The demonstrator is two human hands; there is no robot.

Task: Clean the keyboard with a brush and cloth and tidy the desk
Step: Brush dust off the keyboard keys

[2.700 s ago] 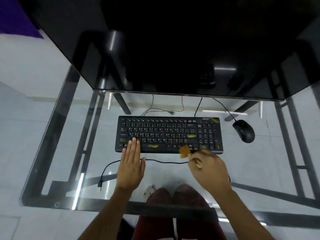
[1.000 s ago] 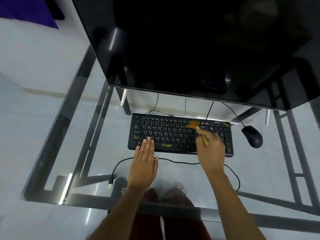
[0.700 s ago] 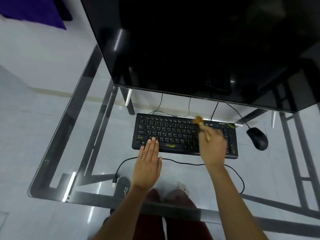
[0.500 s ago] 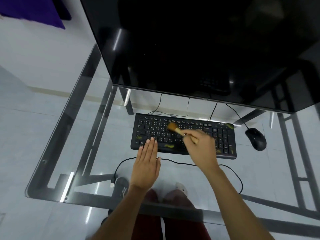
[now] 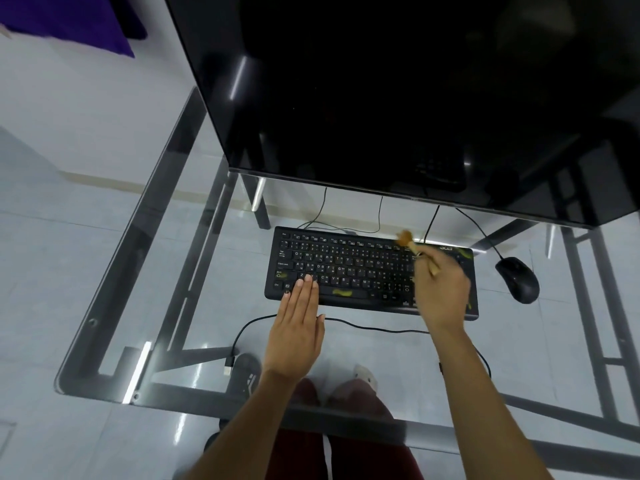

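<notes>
A black keyboard (image 5: 349, 268) with yellow smudges lies on the glass desk (image 5: 194, 258) under the monitor. My left hand (image 5: 298, 330) lies flat, fingers together, with its fingertips pressing the keyboard's lower left corner. My right hand (image 5: 441, 292) grips a small brush (image 5: 412, 245) with a wooden handle. Its orange-brown bristles sit at the keyboard's top edge, right of centre. No cloth is in view.
A large dark monitor (image 5: 398, 98) overhangs the back of the desk. A black mouse (image 5: 517, 284) rests right of the keyboard. A loose black cable (image 5: 363, 328) with a USB plug runs along the glass in front of the keyboard. My knees show beneath the glass.
Half a second ago the brush was over the keyboard's middle; my right hand has swept it back to the upper right edge. My left hand has stayed on the lower left corner.
</notes>
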